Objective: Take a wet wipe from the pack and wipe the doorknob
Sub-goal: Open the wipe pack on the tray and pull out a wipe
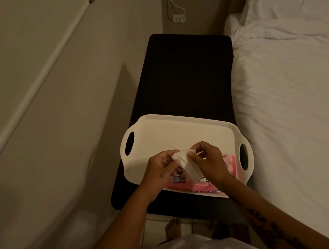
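Here both hands (187, 163) pinch a white, seemingly folded wet wipe (188, 166)

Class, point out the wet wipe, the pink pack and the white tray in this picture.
wet wipe (188, 165): head view, middle of the white sheet.
pink pack (231, 163): head view, its uncovered right end.
white tray (174, 134): head view, bare floor near the far rim.
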